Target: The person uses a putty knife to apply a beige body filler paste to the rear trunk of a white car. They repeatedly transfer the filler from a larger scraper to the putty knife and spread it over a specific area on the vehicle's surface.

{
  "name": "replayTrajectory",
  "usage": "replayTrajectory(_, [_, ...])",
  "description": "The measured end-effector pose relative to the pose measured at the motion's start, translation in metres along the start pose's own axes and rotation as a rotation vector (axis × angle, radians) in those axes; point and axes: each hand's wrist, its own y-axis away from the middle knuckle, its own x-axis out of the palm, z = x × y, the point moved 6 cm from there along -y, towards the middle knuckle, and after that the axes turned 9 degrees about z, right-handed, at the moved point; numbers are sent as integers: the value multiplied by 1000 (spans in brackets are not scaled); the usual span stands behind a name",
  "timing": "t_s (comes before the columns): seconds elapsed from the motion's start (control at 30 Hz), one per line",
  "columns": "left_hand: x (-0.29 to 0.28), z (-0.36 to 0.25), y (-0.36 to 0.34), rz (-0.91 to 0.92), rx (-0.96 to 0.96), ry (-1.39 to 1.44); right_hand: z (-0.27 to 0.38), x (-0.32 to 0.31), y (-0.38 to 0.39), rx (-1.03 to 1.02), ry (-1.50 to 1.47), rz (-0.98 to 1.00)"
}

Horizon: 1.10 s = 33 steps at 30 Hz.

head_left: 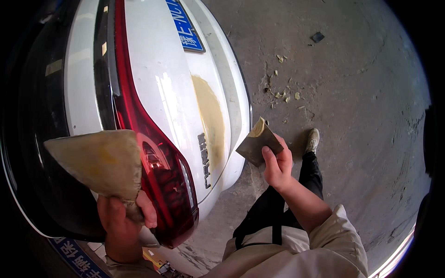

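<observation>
My left hand (121, 217) grips the corner of a flat tan board (99, 162) smeared with yellowish filler, held up in front of the car's red tail light (155, 153). My right hand (277, 166) holds a small dark spreader (257, 141) with a dab of yellow filler on its top edge, just right of the white car's rear bumper (234, 106). A patch of yellowish filler (211, 116) covers part of the white rear panel, left of the spreader.
The rear of the white car (153, 69) fills the left half, with a blue plate (184, 25) at the top. Grey concrete floor (352, 116) lies to the right, with filler scraps (280, 88). My shoe (312, 140) and dark trouser leg stand by the bumper.
</observation>
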Motion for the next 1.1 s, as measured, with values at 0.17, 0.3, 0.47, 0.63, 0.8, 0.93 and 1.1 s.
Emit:
replayTrajectory(0.17, [20,16,0,429,-273,-142,121,4,-7,-373,21,196])
replayTrajectory(0.3, [37,14,2,589,-283,-327,189,11,0,-532,-71,308])
replayTrajectory(0.47, [41,7,4,589,-265,-339,231,38,14,-731,361,352])
replayTrajectory(0.63, [41,1,16,596,-96,-365,238,45,35,-655,613,419])
replayTrajectory(0.8, [45,4,24,602,-64,-407,246,42,52,-563,826,466])
replayTrajectory(0.93, [51,1,26,622,15,-414,262,40,64,-560,976,474])
replayTrajectory(1.1, [52,-10,36,681,203,-444,298,49,83,-538,1144,515])
